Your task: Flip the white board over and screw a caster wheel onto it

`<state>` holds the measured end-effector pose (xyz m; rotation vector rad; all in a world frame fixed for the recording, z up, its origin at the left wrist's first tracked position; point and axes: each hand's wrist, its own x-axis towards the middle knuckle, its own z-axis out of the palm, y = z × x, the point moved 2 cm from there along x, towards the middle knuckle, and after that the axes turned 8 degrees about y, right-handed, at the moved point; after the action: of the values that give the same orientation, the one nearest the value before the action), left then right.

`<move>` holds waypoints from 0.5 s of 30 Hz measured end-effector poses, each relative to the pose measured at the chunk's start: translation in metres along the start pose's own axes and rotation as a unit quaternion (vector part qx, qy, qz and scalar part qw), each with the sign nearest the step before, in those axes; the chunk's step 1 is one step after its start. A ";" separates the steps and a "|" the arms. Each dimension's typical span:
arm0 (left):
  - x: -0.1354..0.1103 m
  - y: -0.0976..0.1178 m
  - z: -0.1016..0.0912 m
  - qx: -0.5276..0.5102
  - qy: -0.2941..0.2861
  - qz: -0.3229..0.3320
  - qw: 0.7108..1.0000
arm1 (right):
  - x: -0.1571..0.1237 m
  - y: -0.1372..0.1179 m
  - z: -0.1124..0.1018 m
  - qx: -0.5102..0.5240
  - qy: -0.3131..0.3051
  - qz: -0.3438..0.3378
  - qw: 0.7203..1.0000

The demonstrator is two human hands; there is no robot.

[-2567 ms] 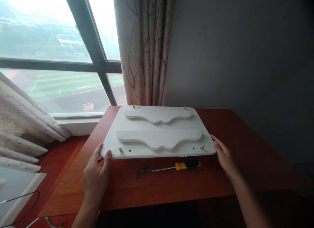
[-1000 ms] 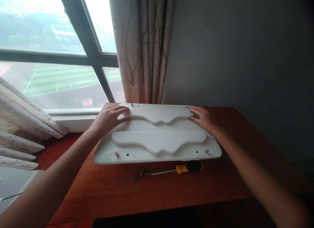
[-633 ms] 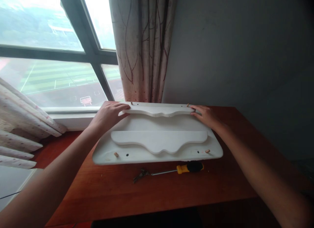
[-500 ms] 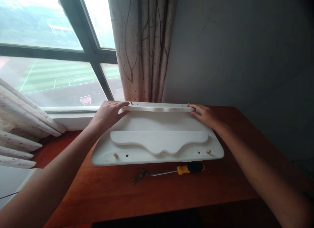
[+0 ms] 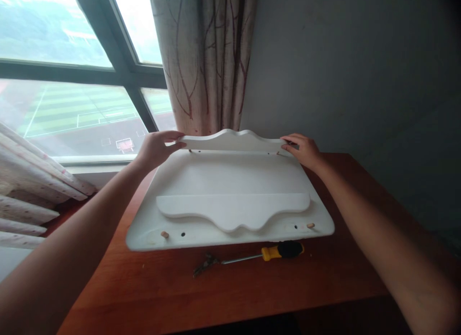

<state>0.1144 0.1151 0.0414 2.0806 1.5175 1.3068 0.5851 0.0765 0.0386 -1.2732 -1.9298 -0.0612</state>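
My left hand pinches the left end of a white board with a wavy edge, and my right hand pinches its right end. This board stands above the far edge of a larger white panel, wavy edge up; whether it touches the panel I cannot tell. A second white wavy-edged board lies across the panel's near part, its curves toward me. Wooden dowels stick up near the panel's corners, among them one at near left and one at near right, each beside a dark hole.
The panel rests on a reddish-brown wooden table. In front of it lie a yellow-and-black screwdriver and a small pile of dark screws. Behind are a patterned curtain, a grey wall and a window at left.
The held board has been turned from wavy edge toward me to wavy edge up, and lifted slightly. Both hands have risen with it. The view has shifted a little.
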 end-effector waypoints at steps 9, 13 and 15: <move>0.011 -0.014 0.011 -0.062 -0.021 -0.082 0.995 | 0.004 0.008 0.006 0.016 -0.015 0.021 1.000; 0.008 -0.012 0.010 -0.072 -0.028 -0.081 0.994 | 0.004 0.006 0.004 0.010 -0.021 0.029 0.999; 0.008 -0.011 0.010 -0.066 -0.033 -0.068 0.995 | 0.003 0.006 0.003 0.003 -0.026 0.032 0.999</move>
<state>0.1155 0.1291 0.0326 1.8859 1.4756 1.2390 0.5874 0.0828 0.0363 -1.3424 -1.9299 0.0101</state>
